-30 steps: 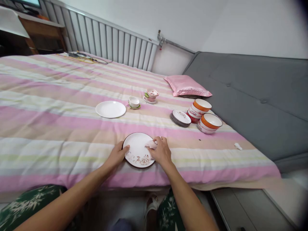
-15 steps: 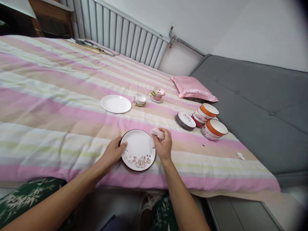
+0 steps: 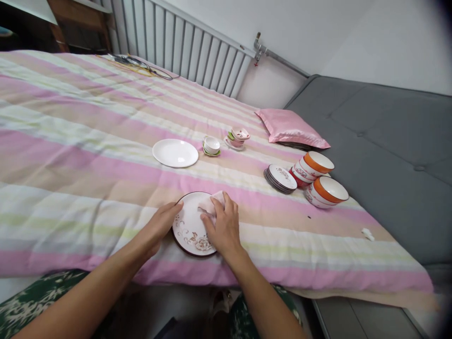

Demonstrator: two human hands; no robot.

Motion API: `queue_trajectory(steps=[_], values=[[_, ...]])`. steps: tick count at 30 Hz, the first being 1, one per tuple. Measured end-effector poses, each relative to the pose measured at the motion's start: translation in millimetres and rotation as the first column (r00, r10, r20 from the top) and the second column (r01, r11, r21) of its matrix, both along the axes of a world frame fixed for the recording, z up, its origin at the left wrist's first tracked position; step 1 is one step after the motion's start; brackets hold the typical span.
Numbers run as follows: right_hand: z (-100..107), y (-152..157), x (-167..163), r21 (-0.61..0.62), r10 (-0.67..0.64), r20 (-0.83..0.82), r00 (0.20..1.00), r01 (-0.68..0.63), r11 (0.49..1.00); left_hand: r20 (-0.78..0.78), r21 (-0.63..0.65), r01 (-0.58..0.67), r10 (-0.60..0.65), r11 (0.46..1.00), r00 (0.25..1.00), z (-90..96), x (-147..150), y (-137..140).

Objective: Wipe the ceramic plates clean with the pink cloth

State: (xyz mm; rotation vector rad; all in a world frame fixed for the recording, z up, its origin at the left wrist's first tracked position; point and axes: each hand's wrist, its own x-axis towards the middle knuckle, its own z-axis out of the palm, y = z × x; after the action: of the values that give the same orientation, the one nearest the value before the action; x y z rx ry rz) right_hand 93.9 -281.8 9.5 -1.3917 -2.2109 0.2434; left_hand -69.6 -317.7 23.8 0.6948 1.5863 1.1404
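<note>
A white plate (image 3: 189, 219) with a dark rim and brown flower print lies near the bed's front edge. My left hand (image 3: 164, 220) grips its left rim, thumb on top and the other fingers mostly hidden beneath. Over the plate's right part, my right hand (image 3: 224, 223) presses a crumpled pale tissue (image 3: 218, 197) against the surface, fingers bent around it. Part of the plate is covered by that hand. Beyond it rests a white oval plate (image 3: 175, 153). To the right stands a stack of small flowered plates (image 3: 281, 178).
Stacked orange-rimmed bowls (image 3: 318, 167) and another bowl pile (image 3: 328, 190) stand at right. Small white bowls (image 3: 212, 145) and small dishes (image 3: 239, 136) sit farther back. A pink pillow (image 3: 291, 128) lies by the grey headboard (image 3: 381, 132). Cables (image 3: 141, 66) lie far left; a crumpled white scrap (image 3: 367, 234) lies right.
My right hand has moved left with the tissue, from the plate's right rim onto its face. The left hand keeps its hold on the left rim. The view has shifted slightly.
</note>
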Motion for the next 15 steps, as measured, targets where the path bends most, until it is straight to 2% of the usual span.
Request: queue_trajectory(steps=[4, 7, 10, 12, 15], values=[[2, 0, 0, -0.039, -0.019, -0.022, 1.000, 0.018, 0.999, 0.194, -0.089, -0.067, 0.083, 0.994, 0.978, 8.6, 5, -2], [2, 11, -6, -0.072, -0.036, -0.049, 0.998, 0.032, 0.997, 0.224, -0.158, -0.135, 0.168, 0.978, 0.960, 11.6, 9, -2], [2, 21, -17, -0.088, -0.033, -0.060, 0.998, 0.028, 0.996, 0.242, -0.156, -0.177, 0.211, 0.972, 0.947, 12.1, 12, -2], [3, 25, -24, -0.086, 0.024, -0.068, 0.997, -0.029, 0.996, 0.273, -0.133, -0.178, 0.209, 0.975, 0.939, 12.0, 12, -2], [5, 25, -31, -0.082, 0.194, -0.086, 0.977, -0.201, 0.976, 0.306, -0.126, -0.160, 0.192, 0.979, 0.932, 12.1, 12, -2]])
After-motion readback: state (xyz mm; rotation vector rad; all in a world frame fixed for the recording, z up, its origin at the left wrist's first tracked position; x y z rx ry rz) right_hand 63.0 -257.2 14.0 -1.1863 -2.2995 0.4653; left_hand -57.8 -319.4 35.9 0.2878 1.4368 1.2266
